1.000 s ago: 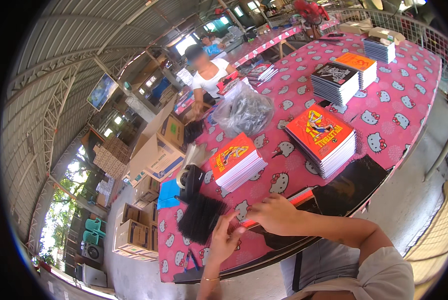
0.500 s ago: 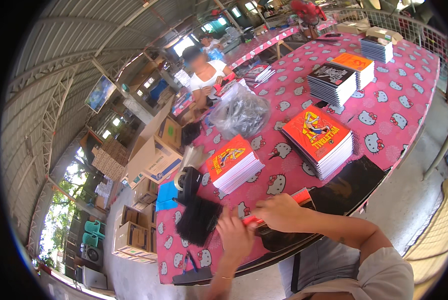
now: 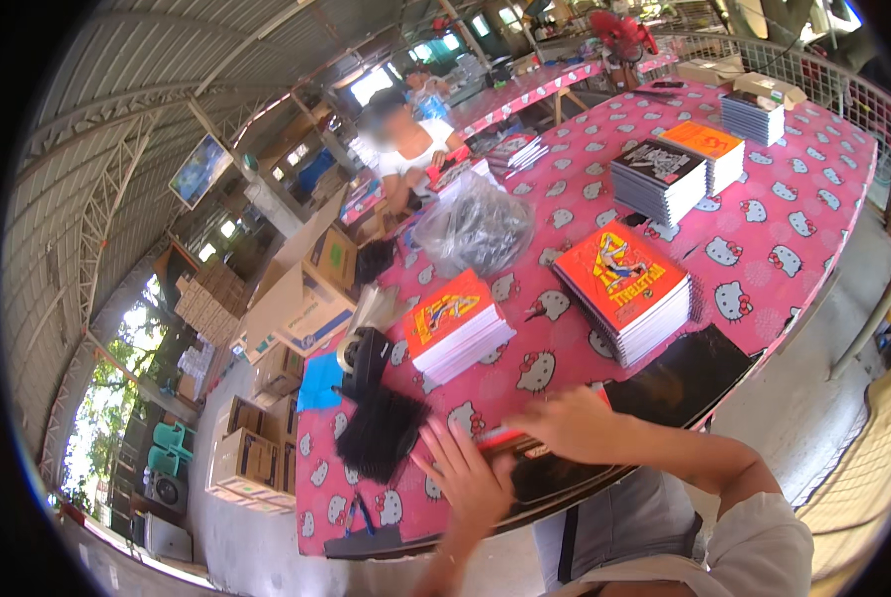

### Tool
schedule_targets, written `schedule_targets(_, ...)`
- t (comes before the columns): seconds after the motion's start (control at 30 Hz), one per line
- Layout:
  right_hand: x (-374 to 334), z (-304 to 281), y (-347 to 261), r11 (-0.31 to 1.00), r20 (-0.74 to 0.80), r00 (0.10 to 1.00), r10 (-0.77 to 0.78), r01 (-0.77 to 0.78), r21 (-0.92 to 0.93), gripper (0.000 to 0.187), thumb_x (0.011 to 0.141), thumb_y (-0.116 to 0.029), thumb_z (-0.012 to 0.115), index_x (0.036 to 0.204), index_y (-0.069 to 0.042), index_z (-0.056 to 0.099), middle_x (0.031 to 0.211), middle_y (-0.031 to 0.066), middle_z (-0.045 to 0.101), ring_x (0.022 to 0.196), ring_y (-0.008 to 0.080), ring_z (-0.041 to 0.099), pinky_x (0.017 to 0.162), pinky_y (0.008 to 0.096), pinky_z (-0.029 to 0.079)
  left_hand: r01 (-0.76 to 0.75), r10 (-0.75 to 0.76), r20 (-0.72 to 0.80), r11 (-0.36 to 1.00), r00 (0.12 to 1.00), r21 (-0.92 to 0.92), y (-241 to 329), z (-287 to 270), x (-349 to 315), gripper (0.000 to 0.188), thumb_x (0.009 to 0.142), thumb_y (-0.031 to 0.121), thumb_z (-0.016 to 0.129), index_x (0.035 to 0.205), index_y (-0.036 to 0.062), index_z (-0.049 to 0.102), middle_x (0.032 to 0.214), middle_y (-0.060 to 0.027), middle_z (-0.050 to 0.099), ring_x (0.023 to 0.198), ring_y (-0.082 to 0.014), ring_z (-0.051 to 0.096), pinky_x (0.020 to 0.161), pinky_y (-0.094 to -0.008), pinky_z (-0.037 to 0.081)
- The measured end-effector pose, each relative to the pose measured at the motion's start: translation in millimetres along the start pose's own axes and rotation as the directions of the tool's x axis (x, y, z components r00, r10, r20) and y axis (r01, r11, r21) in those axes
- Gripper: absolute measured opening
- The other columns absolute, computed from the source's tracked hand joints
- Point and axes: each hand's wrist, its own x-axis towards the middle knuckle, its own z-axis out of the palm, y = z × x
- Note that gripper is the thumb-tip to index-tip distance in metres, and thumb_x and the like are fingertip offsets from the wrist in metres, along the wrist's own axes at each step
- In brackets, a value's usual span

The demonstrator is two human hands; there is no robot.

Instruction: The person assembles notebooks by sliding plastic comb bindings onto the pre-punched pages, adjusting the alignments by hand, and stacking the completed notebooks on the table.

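A thin red-covered notebook (image 3: pixel 501 438) lies at the near table edge on a black mat, seen almost edge-on. My left hand (image 3: pixel 468 476) is at its left end, fingers stretched and apart, the thumb near the notebook. Bent over its middle, my right hand (image 3: pixel 571 426) has its fingers curled onto the upper edge; its fingertips are partly hidden and blurred. Left of my left hand is a heap of black binding coils (image 3: pixel 381 435). Beyond my hands stand a small stack of red-covered notebooks (image 3: pixel 458 326) and a taller, coil-bound stack (image 3: pixel 626 291).
A black tape dispenser (image 3: pixel 366 358) and blue sheet (image 3: pixel 320 383) are at the left, with pens (image 3: pixel 360 514) nearer. A clear plastic bag (image 3: pixel 475 229) lies farther back, where a co-worker (image 3: pixel 415 149) handles red covers. More notebook stacks (image 3: pixel 659 184) stand far right; cartons (image 3: pixel 306 308) stand beside the table.
My left hand's fingers have straightened and spread beside the notebook's end. My right hand stays over the notebook, its fingers slightly shifted. The whole view has turned a little.
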Motion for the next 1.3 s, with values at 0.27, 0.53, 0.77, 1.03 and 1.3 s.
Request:
schedule_targets(0.27,10,-9,20,0.991,0.195,0.981,0.025,-0.05,0.126,0.039,0.085,-0.027,0.07,0.123,-0.017,0.068,0.092,0.0094,0.074,0.083,0.0284,0.075,0.068,0.0428,0.058,-0.019,0.017,-0.021,0.997,1.0,-0.069,10,-9,26,0.085,0.105,0.053,0.038,0.151,-0.0176,0.027,0.159,-0.0404,0.025,0.152,-0.054,0.018,0.119,-0.0709,0.004)
schedule_targets(0.53,6,-3,21,0.992,0.075,0.997,0.036,-0.045,0.122,0.035,0.086,-0.026,0.068,0.12,-0.021,0.07,0.085,0.0043,0.074,0.072,0.0275,0.074,0.058,0.0429,0.056,-0.026,0.027,0.016,0.999,1.0,-0.048,11,2,25,0.087,0.104,0.055,0.042,0.151,-0.0162,0.03,0.16,-0.0379,0.027,0.152,-0.0521,0.02,0.119,-0.0699,0.009)
schedule_targets(0.77,11,-3,18,0.986,0.084,0.995,0.045,-0.058,0.158,0.032,0.083,-0.028,0.072,0.111,-0.012,0.069,0.085,0.0091,0.074,0.077,0.0293,0.074,0.062,0.0431,0.057,-0.124,0.114,-0.071,0.98,0.991,-0.157,14,16,9,0.083,0.105,0.05,0.043,0.152,-0.0155,0.028,0.16,-0.0387,0.025,0.152,-0.0538,0.019,0.12,-0.0704,0.008)
schedule_targets(1.03,17,0,12,0.986,0.136,0.988,0.075,-0.094,0.141,0.029,0.092,-0.029,0.066,0.116,-0.014,0.066,0.083,0.0093,0.073,0.073,0.0321,0.072,0.064,0.0465,0.056,-0.075,0.076,0.001,0.99,0.997,-0.122,13,14,12,0.085,0.1,0.05,0.052,0.15,-0.0165,0.032,0.158,-0.0374,0.031,0.15,-0.0527,0.027,0.119,-0.0715,0.011)
schedule_targets(1.3,-37,-39,27,0.64,-0.087,0.866,0.492,-0.292,0.71,0.068,0.083,-0.011,0.083,0.144,-0.006,0.055,0.11,0.0102,0.075,0.102,0.0212,0.071,0.089,0.0384,0.055,-0.163,0.119,-0.204,0.962,0.972,-0.217,14,-7,8,0.074,0.094,0.049,0.066,0.144,-0.0033,0.048,0.152,-0.0277,0.044,0.142,-0.0419,0.044,0.119,-0.065,0.022)
